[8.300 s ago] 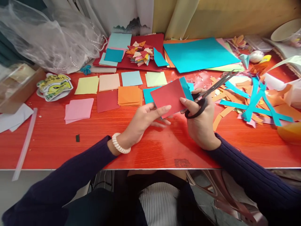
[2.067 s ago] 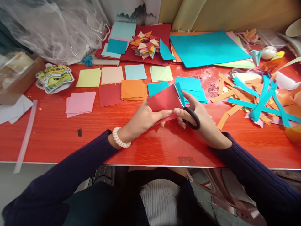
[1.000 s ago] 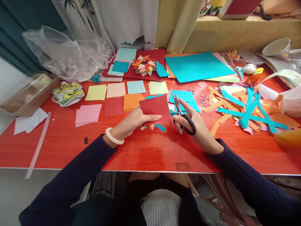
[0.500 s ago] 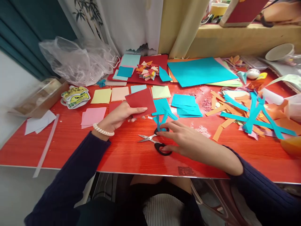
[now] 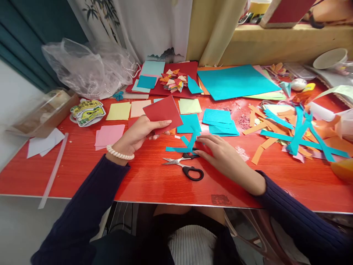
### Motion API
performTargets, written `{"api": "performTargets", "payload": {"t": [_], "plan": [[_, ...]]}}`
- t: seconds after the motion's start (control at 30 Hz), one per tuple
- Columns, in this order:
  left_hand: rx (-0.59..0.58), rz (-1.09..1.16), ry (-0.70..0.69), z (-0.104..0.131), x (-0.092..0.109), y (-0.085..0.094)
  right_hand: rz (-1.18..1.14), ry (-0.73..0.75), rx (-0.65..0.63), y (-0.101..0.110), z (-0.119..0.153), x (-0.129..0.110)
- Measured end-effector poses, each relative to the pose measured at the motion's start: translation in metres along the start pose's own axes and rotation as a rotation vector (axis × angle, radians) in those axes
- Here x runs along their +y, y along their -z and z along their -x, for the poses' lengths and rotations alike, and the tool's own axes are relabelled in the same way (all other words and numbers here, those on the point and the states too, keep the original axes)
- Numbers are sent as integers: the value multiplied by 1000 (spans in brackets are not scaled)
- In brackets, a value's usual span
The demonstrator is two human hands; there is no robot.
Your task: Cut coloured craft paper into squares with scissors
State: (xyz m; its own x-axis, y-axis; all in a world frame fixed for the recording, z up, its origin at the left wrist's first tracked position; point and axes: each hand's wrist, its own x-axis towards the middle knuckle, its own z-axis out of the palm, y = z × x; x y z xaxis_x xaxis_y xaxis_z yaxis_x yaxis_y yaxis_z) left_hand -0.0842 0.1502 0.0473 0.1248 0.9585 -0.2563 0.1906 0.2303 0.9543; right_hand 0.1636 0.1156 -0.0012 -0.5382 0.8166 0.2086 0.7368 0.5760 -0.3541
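The left hand (image 5: 139, 135) has a firm pinch on a red paper square (image 5: 165, 112), thumb flat on its upper face and fingers beneath, gripping it by its lower part. The square is plain, matte and smooth, with straight sides and crisp corners; it is held tilted above the table (image 5: 149, 186), one corner pointing toward the far edge, and it partly hides the orange squares (image 5: 173, 131) behind it. Whether other sheets lie under it cannot be told. The right hand (image 5: 222, 154) is loosely bent, thumb and fingers a little apart at the tips, by bright blue paper strips (image 5: 178, 149); whether it has hold of one cannot be told. These strips are narrow and overlap at angles, one pointing toward the table's left edge. Scissors (image 5: 176, 161) with black loops lie nearer the front edge, silver blades slightly parted and pointing left.
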Motion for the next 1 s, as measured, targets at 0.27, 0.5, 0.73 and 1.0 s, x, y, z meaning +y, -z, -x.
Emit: {"api": "performTargets", "payload": {"t": [0.27,0.5,0.73,1.0], "plan": [[-25,-7,-9,-2,-7,0,-91,14,108,8,-2,-2],[-121,-45,-25,0,-9,-7,-102,152,24,7,12,-1],[-367,-116,-15,6,-17,-23,-740,-253,-163,43,-26,-18],[44,-219,-178,1,-15,-19,-1010,-440,-170,25,-55,-4]]}}
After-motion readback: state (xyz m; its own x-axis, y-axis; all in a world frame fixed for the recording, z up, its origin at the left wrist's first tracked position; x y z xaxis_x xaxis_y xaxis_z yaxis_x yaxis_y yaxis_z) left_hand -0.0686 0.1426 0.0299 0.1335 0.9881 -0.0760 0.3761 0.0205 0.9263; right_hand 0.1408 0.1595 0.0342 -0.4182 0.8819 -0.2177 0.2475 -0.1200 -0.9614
